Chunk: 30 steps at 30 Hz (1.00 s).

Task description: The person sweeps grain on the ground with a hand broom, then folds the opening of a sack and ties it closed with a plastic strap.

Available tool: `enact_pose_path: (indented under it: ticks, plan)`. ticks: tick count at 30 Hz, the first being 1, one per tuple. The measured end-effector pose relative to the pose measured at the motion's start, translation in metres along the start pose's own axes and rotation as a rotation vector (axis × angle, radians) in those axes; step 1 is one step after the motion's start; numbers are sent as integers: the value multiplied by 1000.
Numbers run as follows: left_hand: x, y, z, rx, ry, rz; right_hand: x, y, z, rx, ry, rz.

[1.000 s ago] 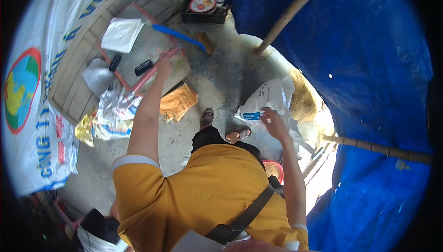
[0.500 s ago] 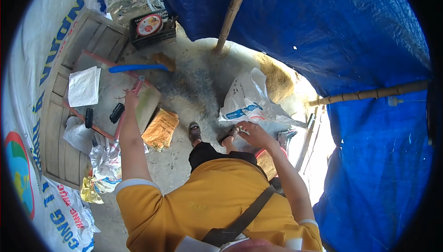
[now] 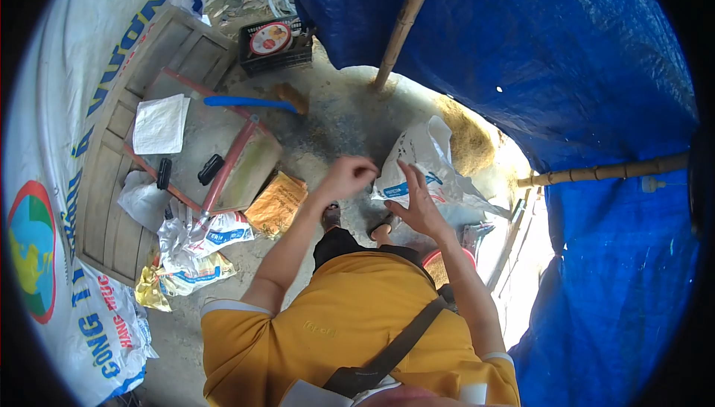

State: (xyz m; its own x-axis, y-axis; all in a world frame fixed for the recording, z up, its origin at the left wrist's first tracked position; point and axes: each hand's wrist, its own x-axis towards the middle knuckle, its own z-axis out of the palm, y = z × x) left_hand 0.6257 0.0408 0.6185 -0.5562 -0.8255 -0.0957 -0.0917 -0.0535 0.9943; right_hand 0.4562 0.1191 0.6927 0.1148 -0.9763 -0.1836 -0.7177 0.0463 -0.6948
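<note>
My left hand (image 3: 348, 177) is raised in front of me with fingers curled together. Whatever may be between its fingertips is too small to make out. Just to its right, my right hand (image 3: 421, 204) has its fingers spread and holds nothing. Beyond both hands a white plastic sack (image 3: 417, 157) with blue print stands on the floor, and in this view the right fingers overlap its lower part. To the left is a low table (image 3: 195, 139) with a pinkish-red frame, bearing a folded white cloth or sack (image 3: 161, 124) and two black objects (image 3: 211, 169).
A blue-handled brush (image 3: 249, 102) lies at the table's far edge. An orange sack (image 3: 275, 202) and crumpled plastic bags (image 3: 197, 247) lie nearby. A black crate (image 3: 275, 53) sits farther back. Bamboo poles (image 3: 408, 23) cross the blue tarp (image 3: 521, 49); a red-rimmed container (image 3: 450, 262) is at right.
My left hand has left the table's edge and swung right, close to my right hand. My right hand has risen slightly, fingers spreading. The view has shifted a little.
</note>
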Motion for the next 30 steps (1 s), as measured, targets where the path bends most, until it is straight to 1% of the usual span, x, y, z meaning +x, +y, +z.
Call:
enact_pose_path:
  ticks: [1,2,3,4,5,6,7,8,9,10,11,12,13,14,15,16,17,18,19,20,21,22,23,24,25,26,27,28,29,30]
  plan:
    - [-2,21,9,-57,-141,6,3,-9,-3,3,-7,-10]
    - [-3,38,13,-52,-132,6,6,-16,-6,-122,70,-126]
    - [-4,53,17,-152,-280,53,8,-21,-10,-248,153,-239]
    - [-4,61,19,-252,-434,100,9,-23,-12,-245,158,-241]
    - [-4,63,20,-248,-439,101,8,-24,-15,13,2,-140]
    - [-5,65,21,-232,-423,171,7,-24,-17,270,-152,-37]
    - [-5,67,21,-217,-408,242,4,-20,-16,273,-143,-36]
    - [-6,68,19,-213,-414,244,0,-14,-12,185,-160,7]
    - [-9,69,15,-232,-387,158,-2,-10,-10,98,-179,50]
    - [-13,69,11,-249,-359,70,-4,-10,-14,101,-174,51]
    - [-16,68,7,-246,-366,69,-6,-12,-19,145,-102,0]
    - [-18,67,4,-288,-396,-37,-9,-13,-25,187,-27,-50]
    - [-19,66,3,-329,-433,-142,-11,-12,-31,187,-14,-40]
    - [-19,60,3,-330,-459,-138,-13,-11,-39,190,75,-9]
    - [-16,50,6,-208,-388,-53,-14,-7,-48,190,172,28]
    - [-13,44,8,-93,-322,34,-13,7,-55,270,266,116]
    - [-11,42,6,-54,-258,28,-14,17,-72,336,341,138]
    - [-9,43,3,-11,-196,22,-16,18,-87,338,493,158]
    - [-8,53,-2,-62,-202,-29,-19,25,-100,380,560,161]
    - [-9,67,-8,-108,-208,-84,-24,29,-111,414,586,192]
    - [-9,75,-11,-103,-249,-76,-29,33,-119,447,611,216]
    - [-11,81,-14,-187,-263,-81,-36,37,-125,444,644,230]
    - [-11,85,-17,-269,-270,-89,-42,40,-128,490,627,240]
    - [-9,86,-19,-264,-294,-86,-47,42,-131,537,606,247]
    - [-7,88,-20,-220,-261,-95,-52,44,-136,539,627,254]
    - [-6,89,-20,-177,-227,-104,-57,46,-143,692,606,295]
    - [-5,91,-16,-171,-248,-103,-62,49,-148,847,582,332]
    - [-4,93,-12,-164,-298,-42,-66,56,-152,1097,552,266]
    - [-4,94,-8,-161,-349,18,-70,60,-158,1273,541,253]
    - [-5,93,-7,-159,-372,18,-72,57,-163,1362,589,233]
